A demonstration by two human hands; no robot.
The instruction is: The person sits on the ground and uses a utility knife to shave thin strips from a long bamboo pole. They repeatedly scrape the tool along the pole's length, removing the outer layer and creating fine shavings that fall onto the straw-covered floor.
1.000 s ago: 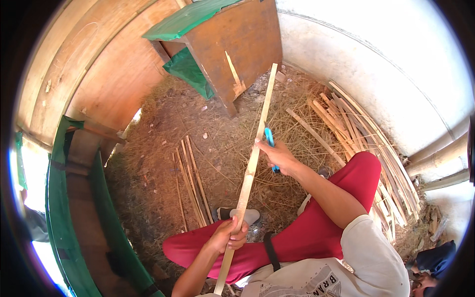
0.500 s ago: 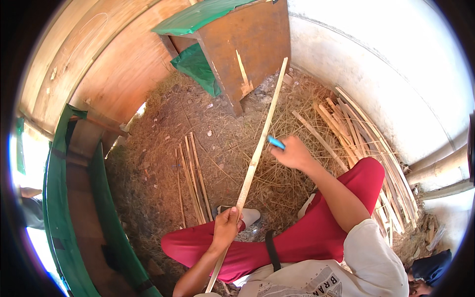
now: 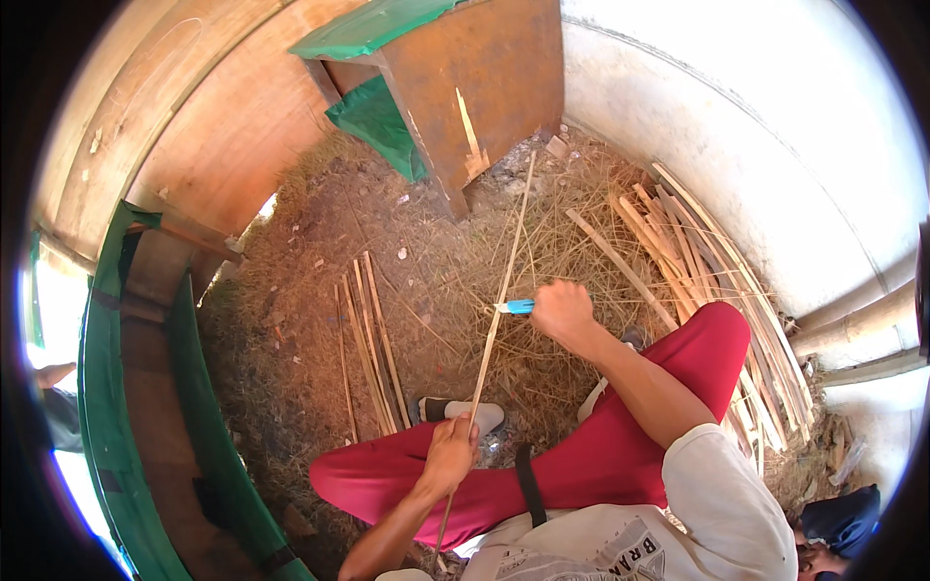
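Observation:
My left hand [image 3: 450, 453] grips the near end of a long thin bamboo strip [image 3: 506, 271] that runs up and away over the straw-covered ground. My right hand [image 3: 562, 310] is closed on a blue-handled knife [image 3: 516, 306], its blade touching the strip about midway along. I sit with red-trousered legs [image 3: 581, 465] crossed below the strip.
A small bundle of split strips [image 3: 368, 339] lies left of my hands. A larger pile of bamboo slats [image 3: 717, 281] lies along the white wall at right. A brown wooden box with a green cover [image 3: 455, 87] stands at the far end. Green-edged wooden boards [image 3: 145, 387] are on the left.
The strip has turned thin edge toward me and tilted lower. My right hand has drawn the knife back down the strip toward me. The left hand keeps its hold.

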